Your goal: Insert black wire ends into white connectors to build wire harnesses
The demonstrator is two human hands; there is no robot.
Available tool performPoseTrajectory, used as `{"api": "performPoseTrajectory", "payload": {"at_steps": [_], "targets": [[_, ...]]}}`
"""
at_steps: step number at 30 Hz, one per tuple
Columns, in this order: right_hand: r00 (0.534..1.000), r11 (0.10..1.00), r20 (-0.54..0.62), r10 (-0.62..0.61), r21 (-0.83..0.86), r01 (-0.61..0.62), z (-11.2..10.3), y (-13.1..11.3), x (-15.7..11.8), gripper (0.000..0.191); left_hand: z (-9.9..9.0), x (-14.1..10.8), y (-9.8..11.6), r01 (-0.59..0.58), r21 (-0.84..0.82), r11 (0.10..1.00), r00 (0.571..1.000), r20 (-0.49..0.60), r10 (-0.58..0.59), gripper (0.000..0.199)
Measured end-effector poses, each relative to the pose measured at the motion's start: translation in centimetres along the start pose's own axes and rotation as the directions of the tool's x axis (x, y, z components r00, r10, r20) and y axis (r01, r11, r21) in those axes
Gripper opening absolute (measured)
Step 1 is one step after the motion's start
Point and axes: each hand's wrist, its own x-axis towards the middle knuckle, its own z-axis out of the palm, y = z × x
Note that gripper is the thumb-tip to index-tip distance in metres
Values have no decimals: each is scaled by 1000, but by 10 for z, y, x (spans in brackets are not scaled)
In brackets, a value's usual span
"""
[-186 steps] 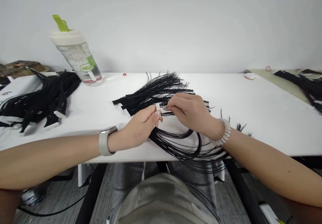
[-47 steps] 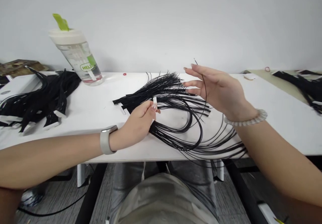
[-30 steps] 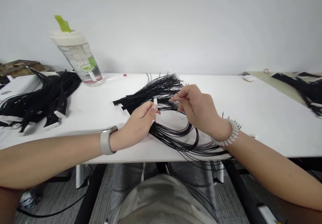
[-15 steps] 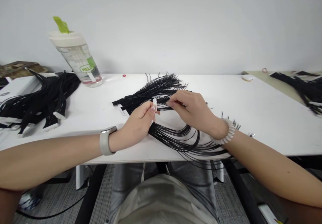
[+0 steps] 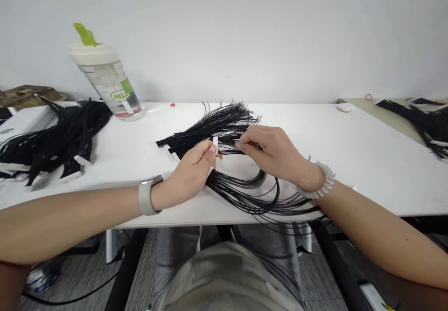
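My left hand [image 5: 194, 171] is closed, thumb and fingers pinching a small white connector [image 5: 215, 146] upright. A bunch of long black wires [image 5: 241, 196] comes out from below this hand and curves right over the table's front edge. To its right, my right hand [image 5: 276, 155] is closed in a pinch, with thin black wires [image 5: 227, 152] running from the connector toward its fingertips. How many of them the fingers grip is hidden. Behind both hands lies a pile of black wire bundles [image 5: 210, 127] with white connectors at the left end and loose, frayed-looking tips at the right.
A clear water bottle [image 5: 110, 87] with a white lid stands at the back left. Beside it, more black cables with white connectors [image 5: 63, 134] are heaped on the white table [image 5: 378, 171]. Further black cables [image 5: 413, 115] lie at the far right. A wall closes off the back.
My right hand has shifted slightly right, widening the gap to my left hand. The left hand keeps its pinch on the connector in the same place.
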Motion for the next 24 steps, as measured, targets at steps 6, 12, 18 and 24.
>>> {"api": "performPoseTrajectory", "payload": {"at_steps": [6,12,18,24], "targets": [[999,1000,-32,-30,8,30,1,1,-1,12,0,0,-1,-1,-11,1000,1000,-1,1,31],[993,999,-107,-47,-16,45,10,-1,-1,13,1,0,2,-18,-13,1000,999,30,19,31],[993,993,-85,-82,-91,74,12,2,-2,15,1,0,2,-11,-43,999,999,52,13,31],[987,984,-98,-124,-136,111,11,3,-2,17,2,-1,2,-7,-94,996,997,75,14,29]]}}
